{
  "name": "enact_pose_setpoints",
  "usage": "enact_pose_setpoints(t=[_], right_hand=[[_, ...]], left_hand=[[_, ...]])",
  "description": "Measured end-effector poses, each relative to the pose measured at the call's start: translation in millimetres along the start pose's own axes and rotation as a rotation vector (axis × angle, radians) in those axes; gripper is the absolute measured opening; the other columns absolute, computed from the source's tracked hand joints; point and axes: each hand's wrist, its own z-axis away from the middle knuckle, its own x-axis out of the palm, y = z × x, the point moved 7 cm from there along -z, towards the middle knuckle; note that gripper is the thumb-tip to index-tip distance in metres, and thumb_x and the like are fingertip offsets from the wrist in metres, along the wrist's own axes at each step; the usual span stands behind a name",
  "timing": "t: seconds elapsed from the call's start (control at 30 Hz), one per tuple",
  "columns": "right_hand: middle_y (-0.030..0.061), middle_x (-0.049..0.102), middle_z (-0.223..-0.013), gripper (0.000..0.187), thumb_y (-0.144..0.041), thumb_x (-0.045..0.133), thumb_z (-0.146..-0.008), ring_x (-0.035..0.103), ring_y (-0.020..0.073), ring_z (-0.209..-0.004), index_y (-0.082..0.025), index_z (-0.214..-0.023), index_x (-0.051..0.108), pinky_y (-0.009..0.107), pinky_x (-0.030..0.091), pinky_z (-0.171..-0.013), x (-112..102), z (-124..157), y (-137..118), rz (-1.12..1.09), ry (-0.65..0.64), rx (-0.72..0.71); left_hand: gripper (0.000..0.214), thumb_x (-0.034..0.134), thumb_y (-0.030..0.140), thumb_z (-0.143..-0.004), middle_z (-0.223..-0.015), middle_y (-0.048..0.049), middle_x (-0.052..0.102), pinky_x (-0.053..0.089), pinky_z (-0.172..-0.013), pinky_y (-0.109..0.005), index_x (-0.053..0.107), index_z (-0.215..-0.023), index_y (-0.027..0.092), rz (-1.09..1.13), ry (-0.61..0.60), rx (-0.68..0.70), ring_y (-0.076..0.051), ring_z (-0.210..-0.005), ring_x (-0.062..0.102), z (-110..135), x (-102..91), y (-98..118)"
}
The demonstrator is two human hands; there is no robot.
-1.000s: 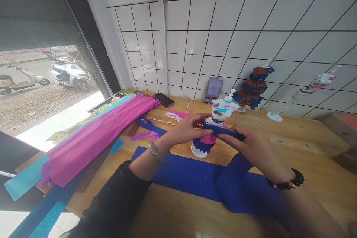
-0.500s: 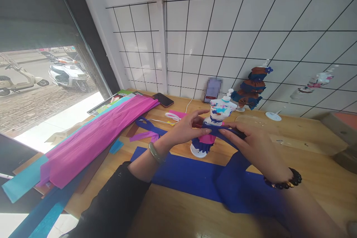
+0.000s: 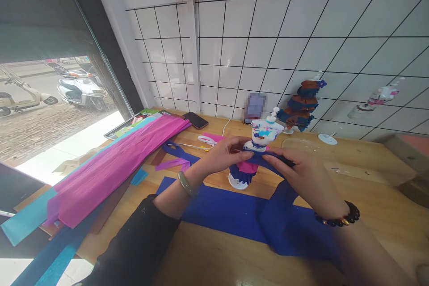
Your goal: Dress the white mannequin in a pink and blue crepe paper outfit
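Observation:
A small white mannequin figure [image 3: 264, 132], splashed with paint and wearing a pink and blue paper skirt, stands on a round white base on the wooden table [image 3: 368, 187]. My left hand [image 3: 224, 154] pinches a dark blue crepe paper strip [image 3: 268, 158] against the figure's waist. My right hand [image 3: 303, 174] grips the same strip on the other side, fingers closed round it. The strip trails down to a wide blue crepe sheet [image 3: 228, 208] lying under my forearms.
Long magenta [image 3: 114, 167] and teal [image 3: 23, 223] crepe rolls lie at the left by the window. A phone [image 3: 196, 119], white scissors [image 3: 207, 140] and blue scraps sit behind. A brown and blue dressed figure [image 3: 301, 105] and another decorated one [image 3: 378, 98] stand by the tiled wall.
Both hands have drawn the blue strip closer in against the figure's waist. The view has shifted slightly; the figure stays in place.

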Motion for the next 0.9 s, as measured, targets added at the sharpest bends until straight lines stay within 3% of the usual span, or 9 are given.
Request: enact_pose_setpoints(t=[0.07, 0.17, 0.4, 0.6, 0.9], right_hand=[[0.0021, 0.070, -0.075, 0.034, -0.048, 0.049, -0.085, 0.062, 0.0192, -0.064, -0.024, -0.095, 0.071, 0.031, 0.044, -0.053, 0, 0, 0, -0.007, -0.003, 0.002], [0.0022, 0.071, -0.080, 0.032, -0.046, 0.050, -0.085, 0.063, 0.0195, -0.069, -0.024, -0.095, 0.071, 0.031, 0.045, -0.058, 0, 0, 0, -0.029, 0.000, 0.007], [0.0013, 0.071, -0.082, 0.029, -0.042, 0.053, -0.085, 0.063, 0.0184, -0.072, -0.023, -0.099, 0.070, 0.030, 0.046, -0.060, 1, 0, -4, -0.058, -0.004, -0.007], [0.0011, 0.072, -0.082, 0.029, -0.042, 0.052, -0.086, 0.064, 0.0184, -0.071, -0.024, -0.099, 0.070, 0.030, 0.048, -0.060, 0, 0, -5, -0.049, 0.001, -0.022], [0.0017, 0.069, -0.072, 0.028, -0.039, 0.051, -0.088, 0.059, 0.0162, -0.062, -0.020, -0.089, 0.071, 0.029, 0.043, -0.055, -4, 1, -9, -0.028, 0.050, -0.092]], left_hand=[[0.043, 0.058, 0.040, -0.081, -0.095, -0.0073, 0.064, 0.047, -0.061, -0.024, 0.056, -0.119, 0.018, -0.001, 0.004, -0.003, -0.015, -0.077, 0.059, 0, -0.7, -1], [0.042, 0.056, 0.040, -0.083, -0.094, -0.0068, 0.064, 0.047, -0.072, -0.027, 0.057, -0.118, 0.017, 0.003, 0.008, 0.015, -0.017, -0.085, 0.059, 0, -1.2, 0], [0.041, 0.053, 0.039, -0.086, -0.109, -0.0095, 0.062, 0.045, -0.084, -0.032, 0.056, -0.120, 0.017, 0.055, -0.020, 0.026, -0.019, -0.095, 0.058, 1, 1.6, 5], [0.039, 0.051, 0.038, -0.087, -0.110, -0.0076, 0.062, 0.044, -0.086, -0.030, 0.057, -0.120, 0.018, 0.062, -0.029, 0.073, -0.020, -0.101, 0.056, 0, 3.4, 11], [0.041, 0.044, 0.041, -0.089, -0.100, -0.0051, 0.063, 0.043, -0.079, -0.026, 0.054, -0.124, 0.020, -0.015, 0.025, 0.066, -0.017, -0.090, 0.056, 1, 1.5, 15]])
